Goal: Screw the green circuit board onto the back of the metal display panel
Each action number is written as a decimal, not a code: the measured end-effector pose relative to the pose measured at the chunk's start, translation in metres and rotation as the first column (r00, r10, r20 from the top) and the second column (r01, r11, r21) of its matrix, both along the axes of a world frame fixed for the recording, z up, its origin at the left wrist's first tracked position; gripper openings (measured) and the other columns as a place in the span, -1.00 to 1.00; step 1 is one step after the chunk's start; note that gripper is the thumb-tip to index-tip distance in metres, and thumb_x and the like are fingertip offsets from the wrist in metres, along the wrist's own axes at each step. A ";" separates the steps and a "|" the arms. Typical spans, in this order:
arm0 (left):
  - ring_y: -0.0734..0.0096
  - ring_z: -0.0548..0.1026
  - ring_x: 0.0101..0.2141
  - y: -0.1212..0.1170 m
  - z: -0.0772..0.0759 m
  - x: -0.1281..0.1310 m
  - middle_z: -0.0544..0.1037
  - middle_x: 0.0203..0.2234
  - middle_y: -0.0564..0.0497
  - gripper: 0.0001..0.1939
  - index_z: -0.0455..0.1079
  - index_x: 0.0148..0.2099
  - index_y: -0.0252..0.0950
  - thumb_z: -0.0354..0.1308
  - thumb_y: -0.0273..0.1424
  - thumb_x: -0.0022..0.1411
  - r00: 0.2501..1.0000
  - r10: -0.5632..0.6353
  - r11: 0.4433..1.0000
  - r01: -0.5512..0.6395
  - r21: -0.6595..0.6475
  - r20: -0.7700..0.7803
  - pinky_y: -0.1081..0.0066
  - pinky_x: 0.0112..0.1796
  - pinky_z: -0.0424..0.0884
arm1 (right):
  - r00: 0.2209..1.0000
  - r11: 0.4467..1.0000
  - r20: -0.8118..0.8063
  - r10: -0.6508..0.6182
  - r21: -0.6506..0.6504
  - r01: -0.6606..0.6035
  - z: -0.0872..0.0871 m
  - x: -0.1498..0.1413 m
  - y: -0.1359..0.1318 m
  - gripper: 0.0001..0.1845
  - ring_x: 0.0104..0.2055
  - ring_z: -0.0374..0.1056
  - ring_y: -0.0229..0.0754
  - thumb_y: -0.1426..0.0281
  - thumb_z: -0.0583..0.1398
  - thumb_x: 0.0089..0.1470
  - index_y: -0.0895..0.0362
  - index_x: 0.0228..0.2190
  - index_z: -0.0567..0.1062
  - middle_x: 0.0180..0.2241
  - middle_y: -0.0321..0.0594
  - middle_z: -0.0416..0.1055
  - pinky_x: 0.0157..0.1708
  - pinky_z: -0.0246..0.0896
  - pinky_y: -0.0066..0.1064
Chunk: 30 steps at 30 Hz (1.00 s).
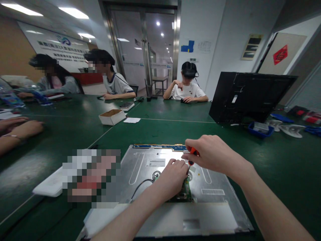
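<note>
A flat metal display panel (140, 167) lies back side up in front of me. My right hand (209, 152) grips a screwdriver (192, 156) with an orange-red and black handle, its shaft slanting down to the green circuit board (186, 190) on the panel. Close beside the shaft, my left hand (175, 175) rests over that board with its fingers curled. The left fingertips and whatever they hold are hidden, as is the driver's tip. A blue circuit strip (157, 147) runs along the panel's far edge. One black cable (140, 185) curves out left of my left hand.
Left of the panel is a white slab (50, 184), partly blurred out. An open box (112, 117) and paper (132, 120) stand farther back. A black monitor (250, 97) and blue tray (260, 130) are at right. Several people sit around; one person's hands (22, 129) rest at left.
</note>
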<state>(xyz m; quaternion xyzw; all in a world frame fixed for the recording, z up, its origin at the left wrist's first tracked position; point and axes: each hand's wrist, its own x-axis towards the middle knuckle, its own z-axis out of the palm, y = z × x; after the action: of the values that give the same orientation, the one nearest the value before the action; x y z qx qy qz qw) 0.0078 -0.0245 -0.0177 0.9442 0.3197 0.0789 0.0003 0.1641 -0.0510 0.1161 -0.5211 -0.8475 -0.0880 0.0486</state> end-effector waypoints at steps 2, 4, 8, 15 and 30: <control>0.16 0.45 -0.14 0.000 0.001 0.000 0.50 -0.22 -0.10 -0.85 0.35 -0.17 -0.34 0.05 -0.62 0.22 1.000 -0.003 1.000 0.003 -0.001 -0.016 0.20 -0.06 0.26 | 0.999 0.999 -0.035 0.039 -0.019 -0.039 0.001 0.001 -0.002 -0.87 -0.51 0.33 -0.21 0.27 0.14 0.16 0.05 -0.36 0.41 -0.51 -0.29 0.46 -0.57 -0.22 -0.41; 0.17 0.45 -0.15 0.000 0.002 0.000 0.51 -0.21 -0.10 -0.83 0.35 -0.17 -0.34 0.02 -0.63 0.23 1.000 -0.007 1.000 0.007 -0.009 -0.015 0.20 -0.06 0.26 | 0.995 0.997 -0.078 0.068 -0.039 -0.071 0.002 0.002 -0.004 -0.93 -0.48 0.34 -0.22 0.36 0.16 0.08 0.06 -0.32 0.39 -0.46 -0.31 0.48 -0.56 -0.19 -0.42; 0.17 0.45 -0.17 0.000 0.003 0.000 0.52 -0.23 -0.09 -0.81 0.35 -0.19 -0.32 0.00 -0.64 0.22 1.000 -0.018 0.999 0.019 -0.034 0.013 0.19 -0.07 0.27 | 0.992 0.996 -0.097 0.075 -0.030 -0.079 0.001 0.001 -0.005 -0.88 -0.50 0.32 -0.21 0.28 0.16 0.09 0.05 -0.33 0.40 -0.49 -0.31 0.46 -0.56 -0.19 -0.41; 0.14 0.45 -0.16 0.000 0.000 0.000 0.51 -0.20 -0.10 -0.86 0.36 -0.16 -0.33 0.02 -0.58 0.28 0.999 -0.017 1.000 0.017 -0.006 0.035 0.18 -0.09 0.29 | 0.988 0.993 -0.123 0.094 -0.059 -0.102 -0.001 0.001 -0.005 -0.87 -0.46 0.34 -0.23 0.41 0.17 0.03 0.06 -0.30 0.37 -0.44 -0.32 0.48 -0.56 -0.16 -0.43; 0.14 0.47 -0.18 0.000 -0.002 0.002 0.53 -0.25 -0.10 -0.95 0.34 -0.18 -0.32 0.06 -0.49 0.32 0.999 0.005 1.000 -0.006 0.023 0.046 0.17 -0.08 0.27 | 0.994 0.996 -0.092 0.059 -0.064 -0.065 0.001 -0.003 -0.003 -0.90 -0.44 0.35 -0.24 0.39 0.18 0.05 0.06 -0.32 0.37 -0.42 -0.32 0.49 -0.53 -0.16 -0.43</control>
<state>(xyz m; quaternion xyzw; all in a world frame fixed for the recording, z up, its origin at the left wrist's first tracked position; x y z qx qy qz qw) 0.0096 -0.0249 -0.0194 0.9412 0.3213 0.1044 -0.0033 0.1616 -0.0544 0.1168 -0.4995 -0.8626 -0.0346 0.0721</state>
